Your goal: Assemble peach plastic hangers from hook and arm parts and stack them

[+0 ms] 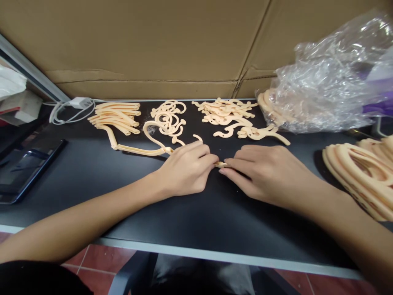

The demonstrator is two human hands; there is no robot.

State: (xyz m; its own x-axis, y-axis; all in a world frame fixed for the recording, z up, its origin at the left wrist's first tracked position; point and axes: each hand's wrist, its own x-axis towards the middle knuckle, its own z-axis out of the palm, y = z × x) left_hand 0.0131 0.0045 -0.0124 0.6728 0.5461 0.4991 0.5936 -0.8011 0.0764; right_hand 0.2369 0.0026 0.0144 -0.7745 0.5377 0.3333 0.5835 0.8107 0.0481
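Observation:
My left hand is closed, its fingertips pinching a small cream plastic piece whose full shape is hidden. Around the other end of that same piece, the thumb and fingers of my right hand are closed. Behind my left hand, a jointed cream plastic strip with a curved hook lies on the black table; whether it connects to the held piece cannot be seen. Just beyond my right hand is a flat cream plastic part with curved arms.
Along the back lie piles of straight strips, curved hooks and wavy flat parts. Clear plastic bags stand at the back right, stacked oval cream pieces at the right. A phone and a white cable are left.

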